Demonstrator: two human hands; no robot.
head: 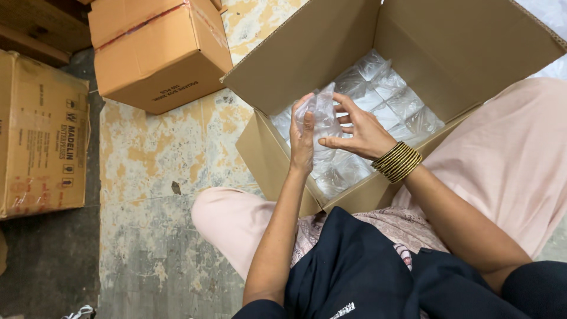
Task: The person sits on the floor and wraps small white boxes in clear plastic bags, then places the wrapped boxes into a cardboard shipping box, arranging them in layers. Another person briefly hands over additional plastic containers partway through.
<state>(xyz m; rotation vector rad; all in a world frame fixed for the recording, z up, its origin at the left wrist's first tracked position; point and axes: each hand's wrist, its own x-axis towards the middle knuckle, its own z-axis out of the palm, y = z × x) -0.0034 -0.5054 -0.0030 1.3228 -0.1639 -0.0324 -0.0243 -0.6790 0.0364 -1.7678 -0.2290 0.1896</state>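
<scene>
Both hands, left hand [303,137] and right hand [359,131], clasp a clear plastic packet [323,117] between their fingers above the open cardboard box [449,47] filled with similar packets.

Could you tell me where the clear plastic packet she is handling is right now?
In the head view, the clear plastic packet sits centre frame, held between the left hand and right hand, above the open cardboard box.
</scene>
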